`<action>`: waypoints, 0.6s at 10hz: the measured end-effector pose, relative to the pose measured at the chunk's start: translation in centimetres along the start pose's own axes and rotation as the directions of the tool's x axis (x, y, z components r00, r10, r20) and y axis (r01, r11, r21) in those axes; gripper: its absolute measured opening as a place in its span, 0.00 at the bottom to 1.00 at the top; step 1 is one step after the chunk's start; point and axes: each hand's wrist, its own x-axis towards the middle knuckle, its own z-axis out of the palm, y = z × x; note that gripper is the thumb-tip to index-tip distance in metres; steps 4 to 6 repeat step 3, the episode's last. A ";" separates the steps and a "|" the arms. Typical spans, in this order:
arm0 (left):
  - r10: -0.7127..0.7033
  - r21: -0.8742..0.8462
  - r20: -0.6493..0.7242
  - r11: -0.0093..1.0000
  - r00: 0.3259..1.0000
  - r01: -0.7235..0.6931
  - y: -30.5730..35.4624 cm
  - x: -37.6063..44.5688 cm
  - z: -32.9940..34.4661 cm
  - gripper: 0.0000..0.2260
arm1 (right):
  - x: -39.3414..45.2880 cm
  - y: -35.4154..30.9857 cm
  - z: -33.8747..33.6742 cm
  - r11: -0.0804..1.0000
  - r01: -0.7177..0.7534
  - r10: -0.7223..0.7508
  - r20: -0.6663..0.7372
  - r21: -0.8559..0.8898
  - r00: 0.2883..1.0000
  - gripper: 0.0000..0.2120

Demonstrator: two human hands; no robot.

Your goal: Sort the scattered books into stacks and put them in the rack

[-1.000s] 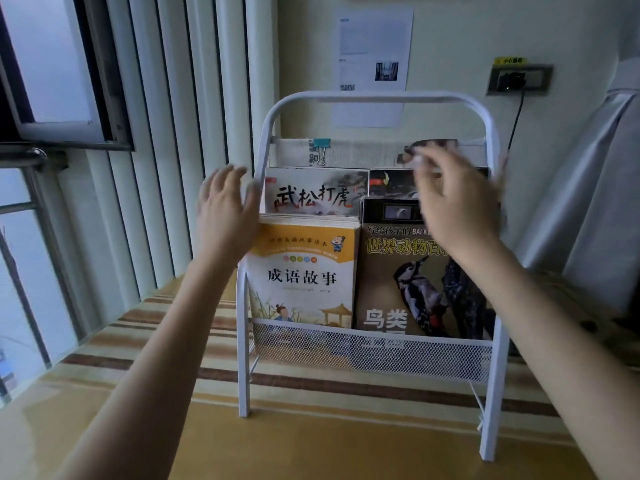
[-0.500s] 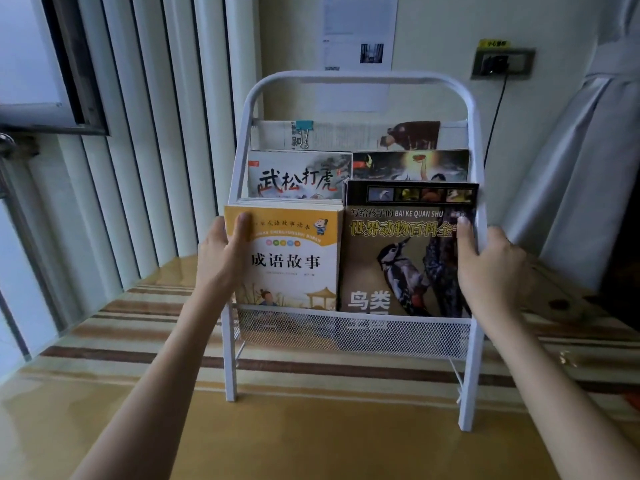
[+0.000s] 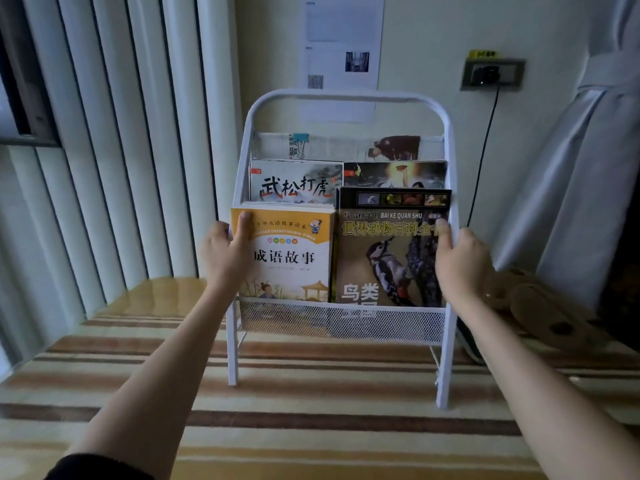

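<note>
Rack (image 3: 346, 97) of white metal stands upright on the striped counter (image 3: 311, 420), at 12 o'clock from the person. Left hand (image 3: 225, 258) holds the left post of the rack; its thumb lies on the yellow book (image 3: 294, 261). Right hand (image 3: 460, 261) holds the right post, and its thumb touches the bird book (image 3: 388, 251). Both hands are closed as a grip around the posts. These two books stand side by side in the front tier. Behind them stand two more books (image 3: 298, 183), and papers (image 3: 339, 147) are in the back tier.
</note>
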 end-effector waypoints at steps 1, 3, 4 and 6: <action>-0.048 0.019 0.005 0.999 0.999 0.047 -1.4 0.6 1.1 0.32 | 0.0 -0.2 0.8 0.997 -0.012 0.014 0.034 -0.070 0.999 0.24; 0.152 -0.037 0.034 0.988 0.988 -0.151 -0.2 -2.7 -1.0 0.28 | -0.6 0.8 -1.4 0.975 0.000 0.006 -0.025 0.222 1.000 0.18; 0.152 -0.037 0.034 0.988 0.988 -0.151 -0.2 -2.7 -1.0 0.28 | -0.6 0.8 -1.4 0.975 0.000 0.006 -0.025 0.222 1.000 0.18; 0.152 -0.037 0.034 0.988 0.988 -0.151 -0.2 -2.7 -1.0 0.28 | -0.6 0.8 -1.4 0.975 0.000 0.006 -0.025 0.222 1.000 0.18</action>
